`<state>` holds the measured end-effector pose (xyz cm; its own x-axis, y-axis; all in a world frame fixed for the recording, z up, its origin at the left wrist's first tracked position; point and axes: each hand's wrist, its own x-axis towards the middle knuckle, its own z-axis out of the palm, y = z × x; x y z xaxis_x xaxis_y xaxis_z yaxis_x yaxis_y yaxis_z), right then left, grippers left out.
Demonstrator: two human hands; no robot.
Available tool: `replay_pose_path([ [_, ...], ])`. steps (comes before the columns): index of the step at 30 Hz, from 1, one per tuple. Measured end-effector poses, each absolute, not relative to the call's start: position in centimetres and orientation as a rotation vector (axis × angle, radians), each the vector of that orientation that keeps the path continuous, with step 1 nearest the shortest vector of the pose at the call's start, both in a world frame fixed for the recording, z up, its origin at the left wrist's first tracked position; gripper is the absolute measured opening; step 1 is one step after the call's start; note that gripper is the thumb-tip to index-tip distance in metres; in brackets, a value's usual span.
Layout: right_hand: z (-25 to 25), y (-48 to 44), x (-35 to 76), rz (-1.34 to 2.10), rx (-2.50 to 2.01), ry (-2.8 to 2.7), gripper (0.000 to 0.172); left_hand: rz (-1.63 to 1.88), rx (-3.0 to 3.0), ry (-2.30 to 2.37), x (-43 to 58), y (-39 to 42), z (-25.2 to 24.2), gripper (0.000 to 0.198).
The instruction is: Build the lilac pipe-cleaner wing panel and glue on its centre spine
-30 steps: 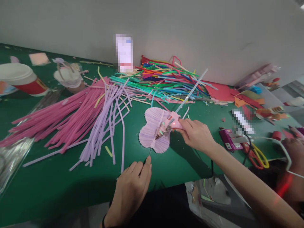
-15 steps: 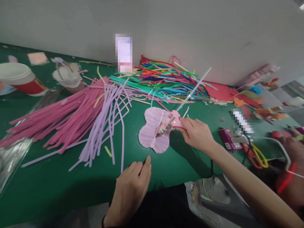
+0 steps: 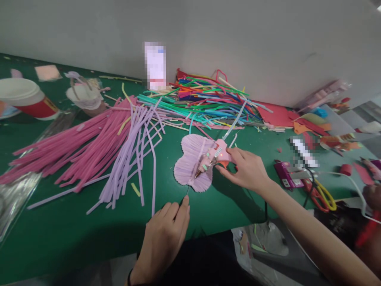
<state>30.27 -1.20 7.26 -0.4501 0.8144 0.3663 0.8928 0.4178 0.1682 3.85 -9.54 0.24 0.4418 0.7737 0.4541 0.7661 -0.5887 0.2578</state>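
Note:
In the head view a lilac, scallop-edged petal shape (image 3: 189, 159) made of pipe cleaners lies on the green table. A thin wire stem (image 3: 188, 190) runs from its lower edge, and the fingertips of my left hand (image 3: 168, 228) are closed on it. My right hand (image 3: 247, 167) grips a pink hot glue gun (image 3: 222, 149) by its handle, thumb and fingers around it near the orange trigger. Its nozzle points down-left at the lower part of the petal shape; whether it touches, I cannot tell. A clear glue stick (image 3: 236, 119) pokes out of its back.
Lilac pipe cleaners (image 3: 127, 151) and pink pipe cleaners (image 3: 86, 147) spread left. A multicoloured pile (image 3: 208, 99) lies by the wall, near a blurred phone (image 3: 155, 65). Cups (image 3: 35, 99) stand far left. Scissors (image 3: 326, 194), a purple box (image 3: 285, 174) and another person's hand (image 3: 372, 196) are right.
The glue gun has tilted and its nozzle sits slightly lower on the petal shape; the glue stick's end has dropped leftward. My left hand stays put. The other person's hand has shifted right.

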Motion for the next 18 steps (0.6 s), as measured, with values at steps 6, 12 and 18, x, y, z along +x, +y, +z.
replay_pose_path([
  [6,6.7,-1.4,29.8,-0.496,-1.513,-2.49,0.045,0.836,2.653,1.414,3.8,-9.6,-0.1,0.027],
  [12,6.3,-1.3,29.9,-0.509,-1.45,-2.55,0.041,0.831,2.644,1.407,3.8,-9.6,0.0,0.027],
  [18,6.1,-1.2,30.0,-0.521,-1.418,-2.555,0.038,0.862,2.649,1.426,3.8,-9.6,0.2,0.026],
])
